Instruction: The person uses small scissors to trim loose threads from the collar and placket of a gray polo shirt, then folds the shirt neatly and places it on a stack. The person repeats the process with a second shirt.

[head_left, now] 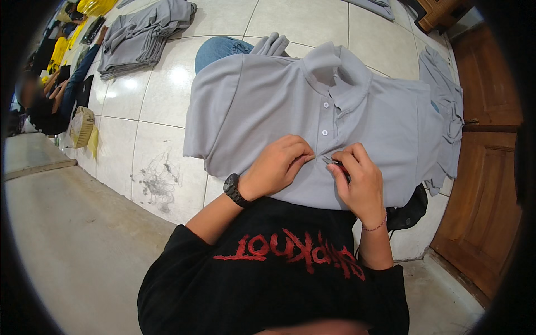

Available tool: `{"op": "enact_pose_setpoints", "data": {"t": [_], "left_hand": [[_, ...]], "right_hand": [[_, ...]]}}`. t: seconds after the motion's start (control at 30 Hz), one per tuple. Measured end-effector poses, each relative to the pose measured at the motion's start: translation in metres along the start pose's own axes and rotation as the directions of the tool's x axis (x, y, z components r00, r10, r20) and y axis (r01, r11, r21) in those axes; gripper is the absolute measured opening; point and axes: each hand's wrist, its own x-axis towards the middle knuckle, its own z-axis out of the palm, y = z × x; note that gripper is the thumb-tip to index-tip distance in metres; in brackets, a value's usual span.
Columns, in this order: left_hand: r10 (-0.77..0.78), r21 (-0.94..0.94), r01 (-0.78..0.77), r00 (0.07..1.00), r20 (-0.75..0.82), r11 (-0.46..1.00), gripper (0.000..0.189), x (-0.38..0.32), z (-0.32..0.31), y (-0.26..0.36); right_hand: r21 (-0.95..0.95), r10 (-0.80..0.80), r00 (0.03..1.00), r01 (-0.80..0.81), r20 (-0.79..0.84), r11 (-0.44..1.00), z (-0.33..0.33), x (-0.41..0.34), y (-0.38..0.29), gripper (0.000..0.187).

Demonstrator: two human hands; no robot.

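A light grey polo shirt lies spread across my lap, its collar pointing away from me. Two white buttons show on its placket. At the placket's lower end, my left hand pinches the fabric between thumb and fingertips; any thread there is too fine to make out. Small thread snips with red on the handle are held in my right hand. Their metal tips point left, close to the cloth and just right of my left fingertips. My fingers hide part of the snips.
Folded grey shirts are stacked at upper left. More grey garments lie at right, by a wooden door. Thread scraps litter the tiles. Beyond a yellowish basket, another person sits near yellow garments.
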Motion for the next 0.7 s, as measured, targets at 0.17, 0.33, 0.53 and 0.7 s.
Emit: {"op": "enact_pose_setpoints", "data": {"t": [0.17,0.33,0.53,0.7], "left_hand": [[0.02,0.02,-0.02,1.0,0.004,1.0,0.011,-0.0004,-0.0002,0.0026],[0.083,0.054,-0.085,0.996,0.037,0.995,0.014,0.0009,-0.0004,0.0034],[0.163,0.195,-0.183,0.98,0.114,0.963,0.015,0.0072,0.0021,0.0036],[0.056,0.094,-0.069,0.99,0.129,0.993,0.016,0.0079,0.0004,0.004]], "right_hand": [[0.037,0.002,1.0,-0.002,0.015,0.999,-0.0016,-0.0017,-0.0008,0.017],[0.033,0.036,0.999,-0.036,0.02,0.999,-0.0061,-0.0051,-0.0014,0.017],[0.051,0.024,0.999,-0.026,0.033,0.998,-0.0054,-0.0083,-0.0015,0.017],[0.036,-0.017,1.0,0.016,0.015,0.999,0.0001,-0.0068,-0.0022,0.015]]}}
